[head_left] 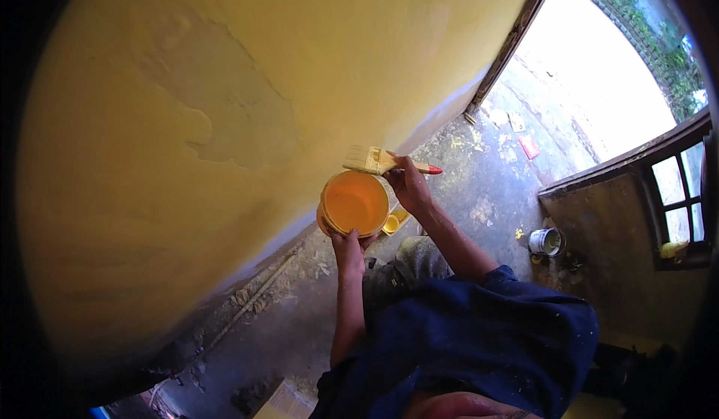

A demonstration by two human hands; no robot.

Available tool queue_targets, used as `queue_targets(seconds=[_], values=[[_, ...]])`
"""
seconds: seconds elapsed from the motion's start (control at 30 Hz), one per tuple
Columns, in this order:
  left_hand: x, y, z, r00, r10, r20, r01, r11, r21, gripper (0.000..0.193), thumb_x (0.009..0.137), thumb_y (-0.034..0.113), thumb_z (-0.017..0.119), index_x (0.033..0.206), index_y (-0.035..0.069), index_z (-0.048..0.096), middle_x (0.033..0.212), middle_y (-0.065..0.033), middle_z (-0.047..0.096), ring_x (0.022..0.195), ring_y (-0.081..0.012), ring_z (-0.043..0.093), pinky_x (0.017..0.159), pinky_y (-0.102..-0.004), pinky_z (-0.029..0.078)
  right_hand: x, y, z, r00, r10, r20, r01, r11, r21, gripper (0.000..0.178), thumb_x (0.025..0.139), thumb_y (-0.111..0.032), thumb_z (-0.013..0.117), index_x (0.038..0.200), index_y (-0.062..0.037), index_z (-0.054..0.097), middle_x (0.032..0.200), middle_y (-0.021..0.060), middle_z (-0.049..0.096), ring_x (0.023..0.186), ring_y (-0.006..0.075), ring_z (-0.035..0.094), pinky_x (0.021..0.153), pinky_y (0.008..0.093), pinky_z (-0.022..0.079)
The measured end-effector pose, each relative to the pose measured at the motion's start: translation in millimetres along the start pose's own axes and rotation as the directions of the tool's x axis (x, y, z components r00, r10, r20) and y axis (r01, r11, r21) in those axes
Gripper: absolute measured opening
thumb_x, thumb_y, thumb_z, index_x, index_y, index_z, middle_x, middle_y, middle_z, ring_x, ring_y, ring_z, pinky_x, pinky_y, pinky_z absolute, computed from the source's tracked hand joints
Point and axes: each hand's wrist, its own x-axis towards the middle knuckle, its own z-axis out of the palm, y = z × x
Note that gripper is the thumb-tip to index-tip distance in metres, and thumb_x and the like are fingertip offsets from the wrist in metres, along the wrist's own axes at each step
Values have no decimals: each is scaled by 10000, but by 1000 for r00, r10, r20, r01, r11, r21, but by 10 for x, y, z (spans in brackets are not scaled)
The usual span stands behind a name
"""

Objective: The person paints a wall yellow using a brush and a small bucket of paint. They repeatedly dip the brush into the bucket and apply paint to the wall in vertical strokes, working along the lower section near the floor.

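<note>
My left hand [347, 251] grips the near rim of a round tub [323, 220] that has orange-yellow paint [356, 203] inside. Just above the tub's far rim, a wide flat paintbrush [380, 161] lies level, its paint-coated bristles pointing left toward the wall. My right hand [409, 187] is closed around the brush's wooden handle, and the handle's red tip sticks out to the right. Close beyond the brush and tub rises a yellow wall [337, 67] with a large greyish peeled patch [236, 112].
A smaller yellow container [392, 224] stands on the floor behind the tub. At the right, a paint-stained bucket [547, 241] lies near a wall with a paned window [678, 194]. A pole [255, 298] and debris run along the wall's foot. A doorway [592, 67] opens at upper right.
</note>
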Motion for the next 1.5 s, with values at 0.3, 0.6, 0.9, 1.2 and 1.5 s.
queue_targets(seconds=[0.3, 0.6, 0.9, 1.2, 1.5], values=[[-282, 223, -553, 999, -19, 37, 20, 999, -30, 735, 817, -72, 412, 1456, 178, 149, 1348, -205, 405, 1092, -400, 588, 818, -491, 599, 1004, -6, 686, 623, -747, 230, 779, 567, -268, 465, 988, -252, 510, 1333, 47, 422, 1149, 163, 563, 1063, 203, 585, 902, 351, 529], [-529, 244, -1297, 992, 87, -92, -95, 991, -94, 633, 838, -11, 472, 1418, 89, 237, 1281, -207, 475, 1047, -372, 617, 781, -449, 616, 1145, 132, 750, 794, -602, 88, 601, 754, -264, 387, 962, -171, 491, 1256, 80, 513, 1090, 152, 605, 981, 206, 628, 868, 342, 553], [-537, 373, -1452, 983, 45, -180, -57, 996, -66, 656, 825, -12, 476, 1423, 87, 228, 1292, -202, 471, 1043, -356, 623, 759, -427, 623, 1085, 45, 773, 714, -693, 96, 682, 658, -320, 411, 981, -201, 481, 1308, 48, 486, 1186, 164, 560, 1054, 231, 603, 911, 352, 530], [-510, 431, -1490, 996, 34, -82, -42, 994, -100, 675, 793, -31, 481, 1414, 75, 237, 1297, -200, 473, 1062, -361, 612, 784, -445, 618, 962, -302, 975, 717, -630, 300, 694, 685, -220, 360, 972, -237, 518, 1208, 31, 564, 1136, 148, 586, 976, 209, 628, 873, 353, 555], [-554, 436, -1526, 995, 20, -97, -31, 992, -123, 640, 838, -29, 467, 1421, 88, 230, 1291, -198, 478, 1037, -356, 625, 781, -453, 611, 1081, 211, 776, 620, -762, 188, 773, 551, -314, 312, 972, -195, 501, 1148, 46, 589, 1122, 134, 572, 995, 208, 609, 842, 372, 569]])
